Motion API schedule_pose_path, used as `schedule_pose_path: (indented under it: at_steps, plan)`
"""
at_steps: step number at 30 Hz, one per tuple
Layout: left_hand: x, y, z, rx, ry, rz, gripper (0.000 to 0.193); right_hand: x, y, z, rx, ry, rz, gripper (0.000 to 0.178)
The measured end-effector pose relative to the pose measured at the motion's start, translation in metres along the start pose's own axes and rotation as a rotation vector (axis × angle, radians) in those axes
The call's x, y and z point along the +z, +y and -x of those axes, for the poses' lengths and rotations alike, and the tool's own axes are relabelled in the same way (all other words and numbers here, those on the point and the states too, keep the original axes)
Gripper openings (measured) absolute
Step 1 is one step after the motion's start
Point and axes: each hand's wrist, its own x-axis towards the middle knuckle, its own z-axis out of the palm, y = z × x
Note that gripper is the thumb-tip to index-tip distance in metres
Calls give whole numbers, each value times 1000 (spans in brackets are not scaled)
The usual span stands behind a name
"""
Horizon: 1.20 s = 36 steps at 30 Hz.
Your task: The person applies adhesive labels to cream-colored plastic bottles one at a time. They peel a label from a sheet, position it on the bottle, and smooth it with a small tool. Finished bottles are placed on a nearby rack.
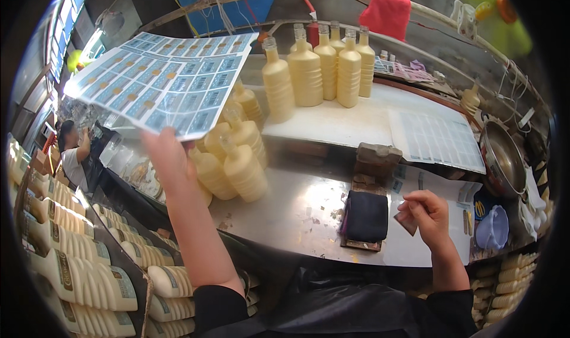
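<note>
Head view, from my end: I have the left hand (168, 160) at 9 o'clock gripping the near edge of a blue-grey label sheet (172, 83), lifted toward 10 o'clock, and the right hand (430, 216) near 4 o'clock pinching a small flat brownish piece (407, 223) between thumb and fingers, just beside a folded dark cloth (366, 216) on a board. I log cream bottles (306, 77) upright at 12 to 1 o'clock, another label sheet (436, 139) flat at 3 and a lavender basin (493, 228) at 4.
</note>
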Motion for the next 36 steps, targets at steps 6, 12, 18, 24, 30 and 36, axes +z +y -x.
schedule_pose_path:
  at_steps: [6,12,18,24,30,36]
  plan:
    - [33,-34,-83,-8,42,-137,45,0,5,-1,24,-30,63,14]
    - [62,-73,-164,-194,-62,-177,29,-23,19,10,160,100,29,13]
    - [114,-124,-232,-432,31,-328,26,-66,32,38,257,344,75,15]
    - [136,-138,-250,-473,-148,67,34,-74,43,37,315,427,42,15]
    - [152,-85,-186,-314,-223,129,34,-51,54,20,301,329,13,14]
    - [127,-11,-136,-152,-350,236,28,-22,54,13,293,194,-63,15]
